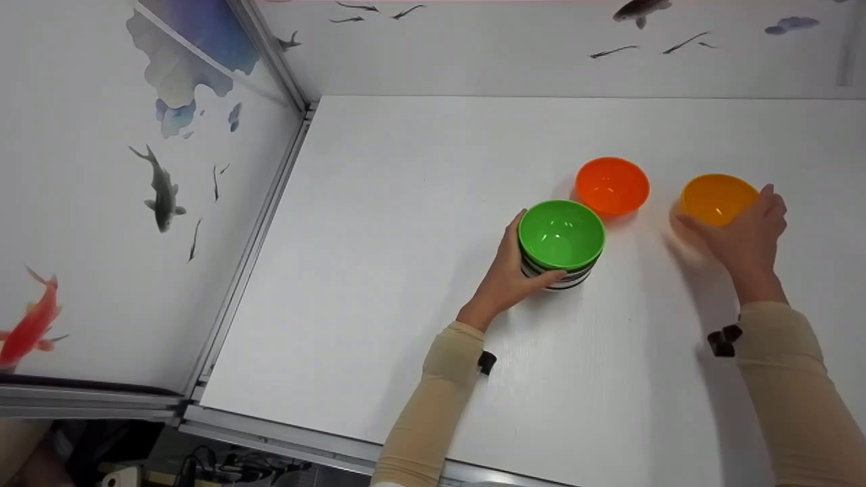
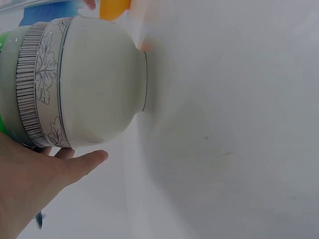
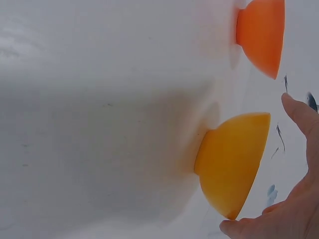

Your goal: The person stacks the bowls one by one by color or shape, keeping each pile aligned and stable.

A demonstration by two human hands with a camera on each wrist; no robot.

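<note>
In the head view my left hand (image 1: 507, 274) grips a stack of bowls from its left side, thumb across the near side. A green bowl (image 1: 561, 235) tops the stack. Beneath it sit white bowls (image 2: 99, 82) with black lines and a leaf pattern. To the right, my right hand (image 1: 747, 233) is at a yellow bowl (image 1: 717, 197), its thumb and fingers spread around the rim. The right wrist view shows a fingertip touching the yellow bowl's rim, while the thumb (image 3: 299, 112) stands apart from it. An orange bowl (image 1: 612, 186) stands upright between the two hands, farther back.
All the bowls are on a white table (image 1: 379, 223). A white panel (image 1: 473, 54) with painted fish rises along the back, and another panel (image 1: 88, 203) stands at the left. Metal rails edge the table; dark cables (image 1: 237, 467) lie below its front edge.
</note>
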